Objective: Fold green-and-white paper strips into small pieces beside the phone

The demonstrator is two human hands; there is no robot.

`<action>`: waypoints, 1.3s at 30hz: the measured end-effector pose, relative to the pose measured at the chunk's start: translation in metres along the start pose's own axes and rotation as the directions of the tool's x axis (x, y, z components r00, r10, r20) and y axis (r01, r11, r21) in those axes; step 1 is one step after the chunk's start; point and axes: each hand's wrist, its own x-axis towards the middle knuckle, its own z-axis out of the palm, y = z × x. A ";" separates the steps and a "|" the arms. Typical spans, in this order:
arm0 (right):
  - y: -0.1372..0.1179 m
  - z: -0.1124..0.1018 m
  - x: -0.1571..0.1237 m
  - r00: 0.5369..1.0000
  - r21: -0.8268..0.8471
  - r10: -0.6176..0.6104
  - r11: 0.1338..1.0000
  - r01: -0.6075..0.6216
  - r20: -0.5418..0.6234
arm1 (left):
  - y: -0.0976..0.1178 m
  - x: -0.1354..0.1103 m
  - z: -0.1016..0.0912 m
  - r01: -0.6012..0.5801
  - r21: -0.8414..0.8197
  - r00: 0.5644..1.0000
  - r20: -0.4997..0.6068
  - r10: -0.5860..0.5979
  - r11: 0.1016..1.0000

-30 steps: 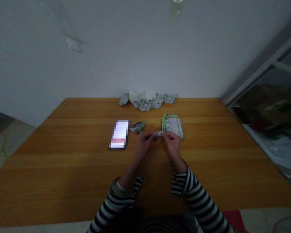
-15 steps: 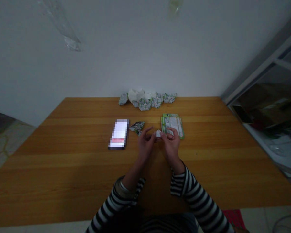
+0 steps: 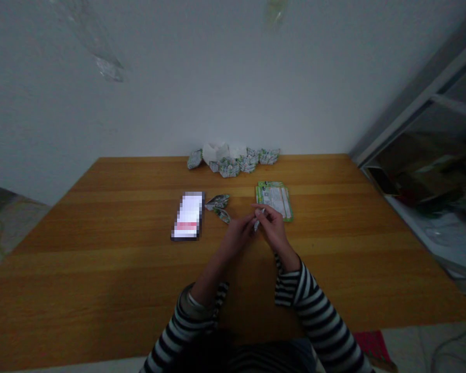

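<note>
My left hand (image 3: 236, 237) and my right hand (image 3: 272, 228) meet over the middle of a wooden table (image 3: 101, 248). Between their fingertips they pinch a small folded paper piece (image 3: 258, 221) with a green and white print. Both hands have their fingers closed on it. Just left of them lie two folded paper shapes (image 3: 219, 204) of the same print. A stack of green-edged paper sheets (image 3: 274, 200) lies just beyond my right hand. Both arms wear black-and-white striped sleeves.
A phone (image 3: 187, 223) with a lit screen lies left of the hands. A heap of folded paper pieces and white paper (image 3: 233, 159) sits at the table's far edge by the wall. A glass-fronted cabinet (image 3: 431, 171) stands at the right.
My hands have drawn closer together and a little lower. The paper piece now stands more upright between the fingertips. The view has shifted slightly.
</note>
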 end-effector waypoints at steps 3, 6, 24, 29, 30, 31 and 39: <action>0.000 0.001 0.000 0.998 0.058 0.027 0.998 -0.030 0.053 | 0.002 -0.001 0.002 0.035 -0.081 0.999 0.019 -0.033 0.996; 0.002 -0.001 0.001 0.997 0.062 0.039 0.997 -0.043 0.070 | 0.003 0.000 0.002 0.061 -0.114 0.998 0.020 -0.059 0.992; 0.006 -0.005 -0.006 0.940 -0.505 -0.297 0.793 0.341 0.167 | -0.010 0.000 0.007 0.067 -0.034 0.984 -0.166 -0.072 0.997; 0.005 -0.004 -0.002 0.928 -0.401 -0.342 0.837 0.372 0.149 | -0.005 0.003 0.000 0.156 -0.456 0.966 -0.113 -0.231 0.876; 0.004 -0.005 -0.001 0.919 -0.398 -0.353 0.828 0.394 0.177 | -0.005 0.004 -0.002 0.194 -0.556 0.953 -0.089 -0.290 0.808; 0.004 -0.005 0.000 0.907 -0.403 -0.366 0.813 0.420 0.207 | -0.005 0.004 -0.005 0.226 -0.638 0.937 -0.063 -0.343 0.736; 0.005 0.005 -0.010 0.902 -0.589 -0.373 0.686 0.427 0.219 | -0.001 0.004 -0.002 0.208 -0.733 0.925 -0.067 -0.374 0.647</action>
